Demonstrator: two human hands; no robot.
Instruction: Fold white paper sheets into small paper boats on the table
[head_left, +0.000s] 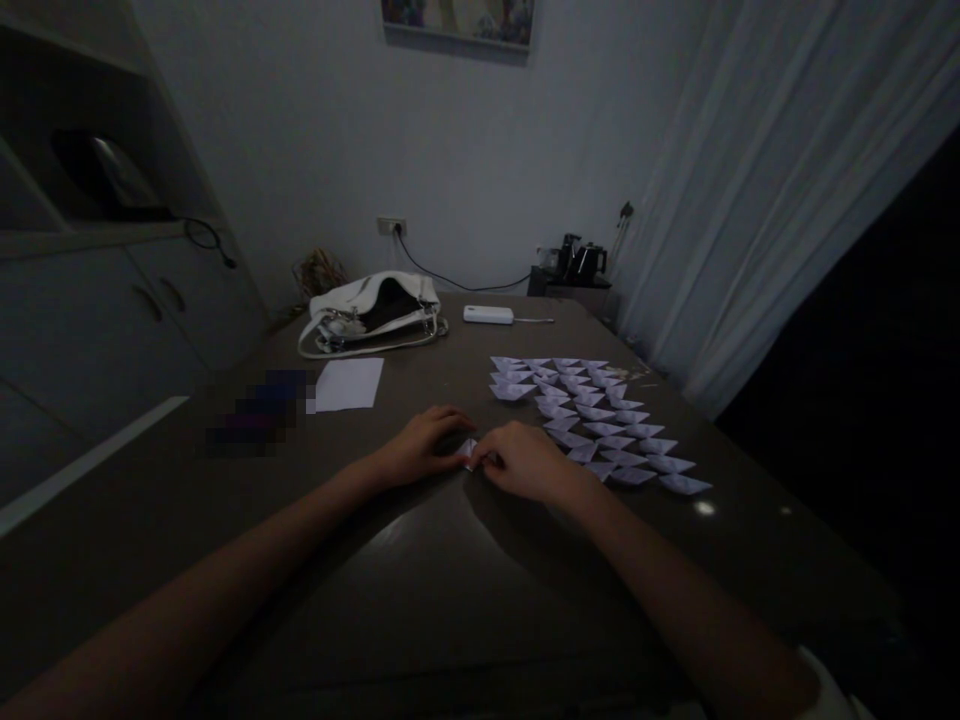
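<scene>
A small folded piece of white paper (469, 452) lies between my two hands, over the middle of the dark table (420, 580). My left hand (426, 446) has its fingers curled at the paper's left side. From the right, my right hand (525, 460) pinches the same paper with thumb and forefinger. Parts of the paper are hidden by the fingers. Just beyond my right hand, several white folded paper boats (600, 412) stand in rows on the table.
Left of centre lies a stack or sheet of white paper (349, 384). Behind it rests a white handbag (375, 310) with its strap towards me. A white power bank (487, 315) with a short cable lies at the back. A blurred patch (262, 412) covers something at left.
</scene>
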